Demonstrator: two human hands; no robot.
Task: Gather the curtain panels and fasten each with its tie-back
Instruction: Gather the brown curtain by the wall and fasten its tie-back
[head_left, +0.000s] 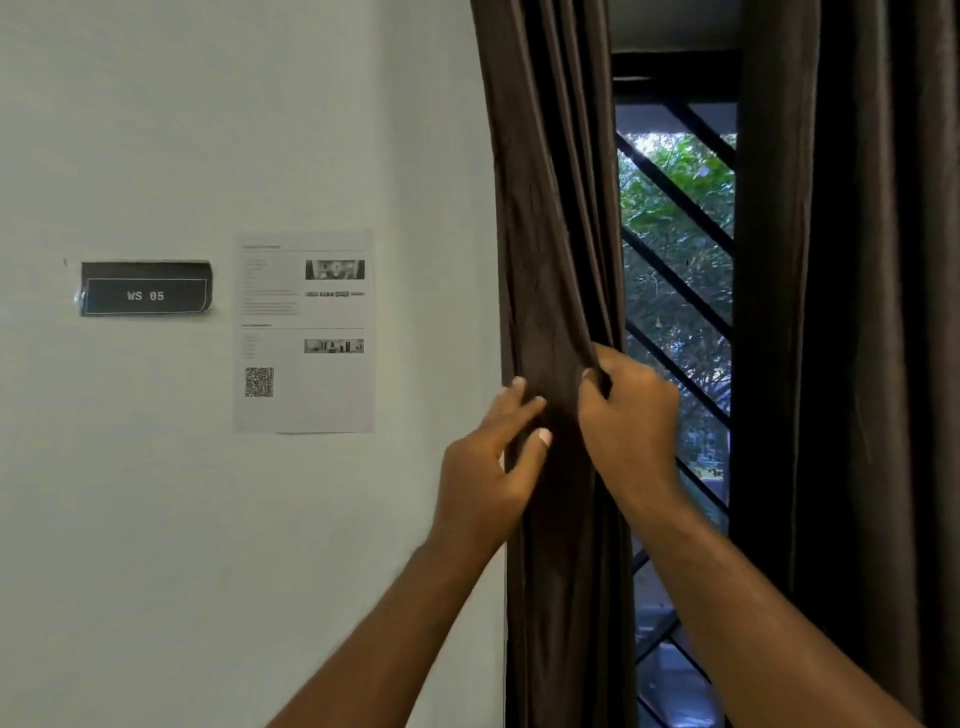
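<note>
Curtain panel, brown, bunched, right hand gripping folds, left hand seemingly pinching edge.

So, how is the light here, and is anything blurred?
Head view: daylight from the window leaves the right curtain panel nearly black; folds show on the left curtain panel; the paper notice text is unreadably soft, the sign legible.
</note>
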